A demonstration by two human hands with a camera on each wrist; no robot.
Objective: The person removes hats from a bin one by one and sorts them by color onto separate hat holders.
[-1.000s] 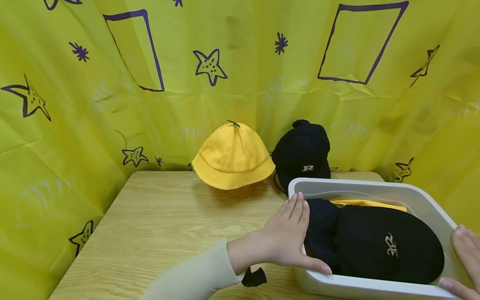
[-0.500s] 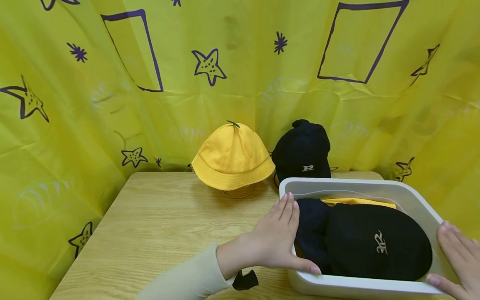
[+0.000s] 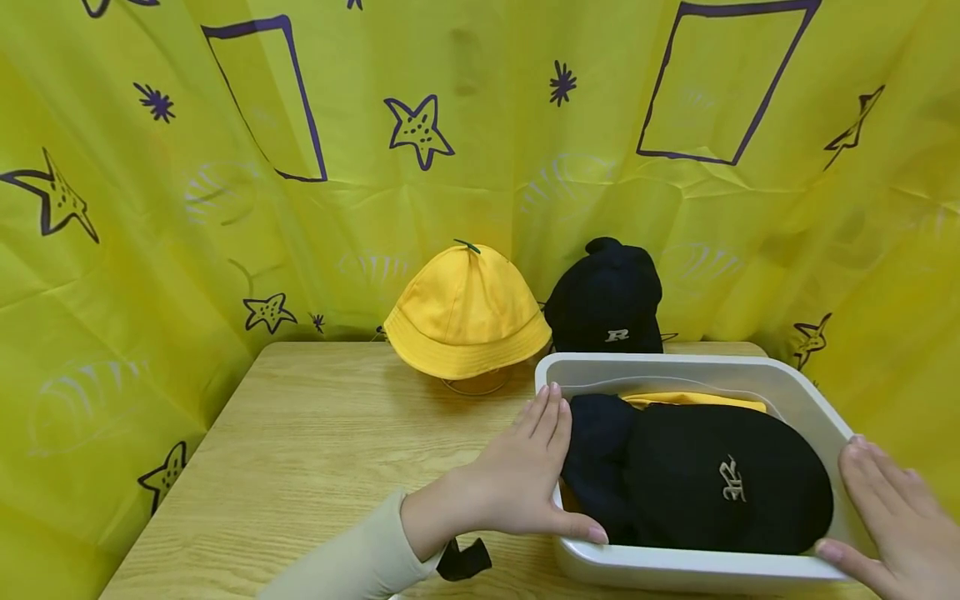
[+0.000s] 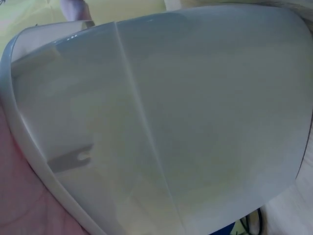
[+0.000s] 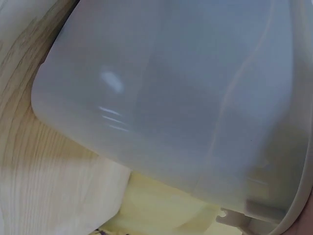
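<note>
Left hand (image 3: 517, 483) and right hand (image 3: 896, 521), both straight-fingered, touch smooth plastic bin (image 3: 697, 568). Rounded black fabric cap (image 3: 682, 479) inside.

Right hand (image 3: 896, 517) is cropped by the head view's edge; yellow cloth (image 3: 697, 400) is partly hidden by the front cap (image 3: 731, 479), rear cap (image 3: 606, 296) by bin (image 3: 697, 562).

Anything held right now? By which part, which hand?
Yes, the white bin, held between both hands by its rim: left hand at the left end, right hand at the right end.
</note>
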